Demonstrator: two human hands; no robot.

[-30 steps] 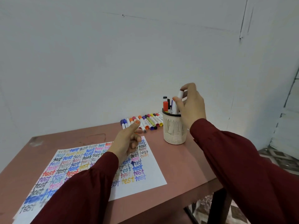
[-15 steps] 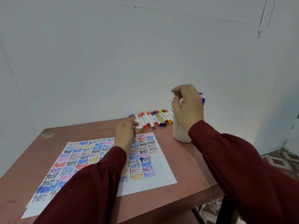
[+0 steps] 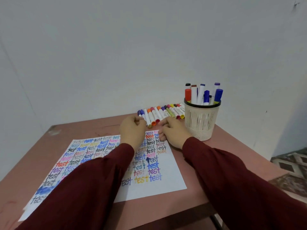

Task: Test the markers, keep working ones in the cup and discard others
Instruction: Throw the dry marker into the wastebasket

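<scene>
Right hand (image 3: pixel 174 134) has come down from the cup (image 3: pixel 201 123). A second ago it was up at the rim with a marker; now it sits low at the top right corner of the paper (image 3: pixel 154 188), mid-frame. That marker is no longer in the hand, so it probably went into the cup as a working one. Left hand (image 3: pixel 132 130) has barely moved and is at the top edge of the paper, just left of the right hand. With the right hand down, the cup is in full view.

Grip: the right hand's fingers are loosely curled with nothing seen in them, the tips just short of the near ends of the row of markers (image 3: pixel 161 113). The left hand is curled like a fist with its back to the camera; cannot tell if it holds anything.

The cup stands on the table (image 3: pixel 240 163), right of centre. The markers in the cup (image 3: pixel 201 93) stand caps up: red, brown, black, blues, purple. The row of markers lies side by side by the wall, just left of the cup and behind both hands. The paper is covered with "test" in many colours.

Judgement: one marker is sorted and the row looks like the untested stock. The next pick is probably from its near ends. No discard spot is visible.
</scene>
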